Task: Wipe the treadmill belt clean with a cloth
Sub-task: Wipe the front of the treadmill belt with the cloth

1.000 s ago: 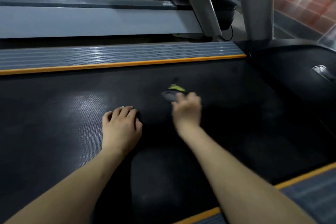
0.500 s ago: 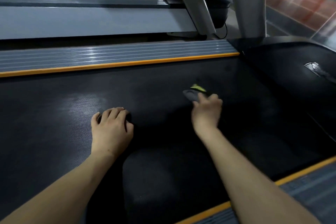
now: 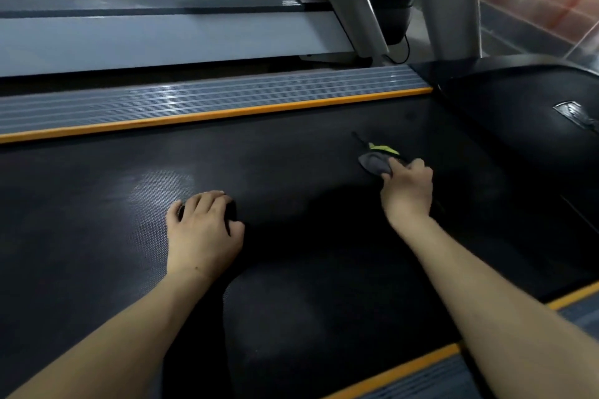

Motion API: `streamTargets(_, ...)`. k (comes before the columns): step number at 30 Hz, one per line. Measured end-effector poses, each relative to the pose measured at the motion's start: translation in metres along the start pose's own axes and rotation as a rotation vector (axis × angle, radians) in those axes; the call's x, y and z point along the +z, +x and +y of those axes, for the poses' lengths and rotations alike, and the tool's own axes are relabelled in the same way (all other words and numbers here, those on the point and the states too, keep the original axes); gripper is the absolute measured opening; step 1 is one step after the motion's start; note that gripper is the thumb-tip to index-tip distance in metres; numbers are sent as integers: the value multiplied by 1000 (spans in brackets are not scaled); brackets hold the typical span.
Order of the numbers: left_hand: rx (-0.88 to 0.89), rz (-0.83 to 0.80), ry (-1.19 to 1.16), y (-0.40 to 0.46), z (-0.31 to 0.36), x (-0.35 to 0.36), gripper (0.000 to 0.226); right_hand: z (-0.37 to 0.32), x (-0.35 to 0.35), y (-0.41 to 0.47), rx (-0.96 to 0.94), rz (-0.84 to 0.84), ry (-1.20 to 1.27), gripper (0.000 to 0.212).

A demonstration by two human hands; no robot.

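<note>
The black textured treadmill belt (image 3: 291, 178) fills the middle of the head view. My right hand (image 3: 409, 192) grips a small dark grey cloth with a yellow-green patch (image 3: 377, 159) and holds it down on the belt toward the right side. My left hand (image 3: 204, 233) rests on the belt left of centre, fingers bent, with something dark under the fingertips that I cannot make out. A pale sheen marks the belt just left of that hand.
Grey ribbed side rails with orange edge strips (image 3: 210, 113) run along the far and near sides of the belt. The black motor cover (image 3: 525, 113) lies at right. Silver uprights (image 3: 447, 0) and another treadmill stand behind.
My right hand has slid the cloth rightward across the belt, toward the motor cover. My left hand has stayed on the belt in about the same spot.
</note>
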State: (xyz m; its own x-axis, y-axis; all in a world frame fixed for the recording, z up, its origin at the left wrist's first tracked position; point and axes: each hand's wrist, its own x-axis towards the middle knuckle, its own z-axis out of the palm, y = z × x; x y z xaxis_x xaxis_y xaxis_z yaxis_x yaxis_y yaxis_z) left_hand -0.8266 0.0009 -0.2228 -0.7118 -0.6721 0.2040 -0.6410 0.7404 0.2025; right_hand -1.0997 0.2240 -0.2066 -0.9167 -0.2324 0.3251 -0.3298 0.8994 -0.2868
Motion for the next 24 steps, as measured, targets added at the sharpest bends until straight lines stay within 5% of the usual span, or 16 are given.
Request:
streamTargets(3,-3,8,-5,0,1,-1,47,-70,9,-47,-121,26,4,25)
streamTargets(8,12,39,-12,-1,1,-1,46,-121,15,-97,-715,-156,192,43)
streamTargets(15,9,26,-12,0,2,-1,47,-14,-5,-17,-323,-150,-36,40)
streamTargets(24,15,35,-28,-1,4,-4,47,-18,1,-19,-437,-252,23,42)
